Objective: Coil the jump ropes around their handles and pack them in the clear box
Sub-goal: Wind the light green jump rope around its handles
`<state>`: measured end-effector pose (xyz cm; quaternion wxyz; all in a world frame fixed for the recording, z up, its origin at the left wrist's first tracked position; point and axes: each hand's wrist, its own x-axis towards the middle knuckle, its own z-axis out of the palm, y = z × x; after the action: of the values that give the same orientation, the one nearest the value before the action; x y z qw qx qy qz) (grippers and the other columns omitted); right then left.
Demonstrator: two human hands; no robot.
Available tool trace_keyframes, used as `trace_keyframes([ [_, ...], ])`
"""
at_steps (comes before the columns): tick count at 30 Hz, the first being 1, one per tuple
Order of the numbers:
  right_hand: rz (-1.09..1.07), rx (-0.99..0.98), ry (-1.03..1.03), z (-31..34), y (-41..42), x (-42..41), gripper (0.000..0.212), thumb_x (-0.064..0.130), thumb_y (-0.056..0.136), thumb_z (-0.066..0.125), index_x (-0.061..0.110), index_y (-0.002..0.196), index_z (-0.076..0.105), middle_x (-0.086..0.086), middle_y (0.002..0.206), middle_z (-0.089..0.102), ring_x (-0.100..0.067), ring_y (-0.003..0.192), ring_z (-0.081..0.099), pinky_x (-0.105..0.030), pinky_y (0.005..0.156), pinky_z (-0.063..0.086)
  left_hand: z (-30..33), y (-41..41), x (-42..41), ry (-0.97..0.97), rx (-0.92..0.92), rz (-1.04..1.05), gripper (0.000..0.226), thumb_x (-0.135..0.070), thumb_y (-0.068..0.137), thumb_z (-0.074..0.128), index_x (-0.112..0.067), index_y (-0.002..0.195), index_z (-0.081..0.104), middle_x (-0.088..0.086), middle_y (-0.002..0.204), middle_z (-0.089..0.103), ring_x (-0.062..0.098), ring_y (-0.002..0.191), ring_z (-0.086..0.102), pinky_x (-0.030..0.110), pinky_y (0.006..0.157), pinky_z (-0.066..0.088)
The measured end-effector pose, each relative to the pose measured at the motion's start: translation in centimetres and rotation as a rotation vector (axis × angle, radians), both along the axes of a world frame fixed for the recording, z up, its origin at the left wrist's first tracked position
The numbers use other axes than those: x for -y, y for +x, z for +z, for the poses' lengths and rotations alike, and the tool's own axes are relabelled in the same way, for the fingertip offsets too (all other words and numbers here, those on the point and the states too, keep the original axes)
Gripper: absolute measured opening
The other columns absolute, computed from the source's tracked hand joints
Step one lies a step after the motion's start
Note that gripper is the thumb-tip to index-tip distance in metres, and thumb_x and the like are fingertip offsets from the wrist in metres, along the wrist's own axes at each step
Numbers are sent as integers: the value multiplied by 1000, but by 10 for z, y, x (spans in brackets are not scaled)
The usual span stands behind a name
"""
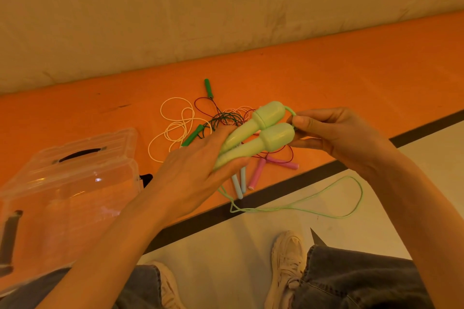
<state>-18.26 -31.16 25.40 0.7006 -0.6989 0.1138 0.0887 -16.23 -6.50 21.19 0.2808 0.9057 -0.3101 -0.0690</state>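
Both pale green handles (pixel 253 133) sit side by side in the left hand (pixel 198 173), fingers wrapped round their slim ends, held up above the orange bench (pixel 326 78). The right hand (pixel 334 133) pinches the green cord (pixel 326 206) right where it leaves the fat ends. That cord looks thin, light and floppy, trailing below the handles in a slack loop, so it wants tension while winding. The handles look rigid plastic, easy to grip. The clear box (pixel 70 183) waits left of them, lid up.

loose ropes (pixel 200 120) crowd the bench right of the clear box (pixel 70 183).
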Motion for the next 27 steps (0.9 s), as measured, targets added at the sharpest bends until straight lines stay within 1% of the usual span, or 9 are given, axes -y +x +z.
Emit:
trace_keyframes([
  [2, 0, 8, 0, -1, 0, 0, 25, 18, 71, 63, 9, 92, 71, -8, 83, 75, -17, 78, 72, -24, 68, 59, 0, 0, 0, -1, 29, 18, 54, -73, 88, 26, -43, 132, 33, -24, 96, 50, -1, 77, 46, 26, 61, 38],
  [5, -3, 14, 2, -2, -1, -1, 25, 18, 72, 63, 8, 93, 72, -9, 85, 75, -18, 79, 71, -24, 68, 59, 0, 2, -1, -8, 63, 53, 61, -75, 84, 24, -41, 135, 36, -20, 108, 55, 2, 85, 49, 32, 68, 44],
  [8, -3, 11, 14, -1, 0, -2, 25, 18, 72, 62, 8, 93, 71, -8, 85, 75, -17, 79, 71, -22, 66, 58, 0, 1, 0, -32, 82, 82, 63, -76, 84, 25, -41, 135, 39, -18, 111, 57, 4, 91, 53, 35, 70, 47],
  [11, -2, -5, 25, 1, 1, -1, 26, 18, 71, 61, 9, 94, 71, -9, 88, 75, -17, 81, 72, -21, 66, 58, 0, -1, 2, -28, 92, 98, 63, -77, 84, 23, -41, 134, 40, -16, 109, 59, 6, 90, 55, 37, 69, 48],
  [13, 2, -17, 31, 2, 0, 0, 26, 18, 72, 61, 9, 94, 71, -8, 89, 75, -17, 83, 72, -21, 66, 58, -1, -2, 2, -44, 60, 98, 61, -77, 84, 22, -44, 132, 41, -17, 106, 59, 4, 88, 54, 35, 69, 47],
  [16, -8, -28, 40, 2, 0, 0, 26, 17, 72, 61, 8, 95, 71, -8, 88, 75, -17, 82, 72, -21, 66, 58, -2, 0, 2, -113, -5, 104, 58, -75, 84, 25, -48, 133, 41, -20, 108, 60, -2, 89, 50, 22, 70, 42],
  [17, -10, -27, 43, 2, 0, 0, 26, 17, 72, 61, 7, 95, 70, -8, 88, 75, -17, 82, 72, -21, 65, 58, -3, 1, 2, -141, -25, 105, 59, -74, 85, 27, -48, 135, 41, -22, 111, 60, -3, 91, 51, 21, 72, 43],
  [21, -15, -34, 58, 4, 0, -1, 27, 16, 72, 59, 6, 95, 69, -5, 85, 75, -15, 80, 72, -20, 63, 57, -3, 3, 3, -244, -61, 115, 61, -73, 83, 37, -46, 137, 43, -20, 114, 62, 0, 98, 57, 33, 78, 48],
  [27, -22, -34, 93, 7, -1, -4, 25, 13, 72, 58, 6, 95, 68, -2, 82, 75, -12, 79, 72, -18, 62, 56, -3, 4, 5, -317, -128, 127, 62, -73, 79, 43, -47, 136, 43, -17, 116, 63, 5, 100, 59, 41, 80, 49],
])
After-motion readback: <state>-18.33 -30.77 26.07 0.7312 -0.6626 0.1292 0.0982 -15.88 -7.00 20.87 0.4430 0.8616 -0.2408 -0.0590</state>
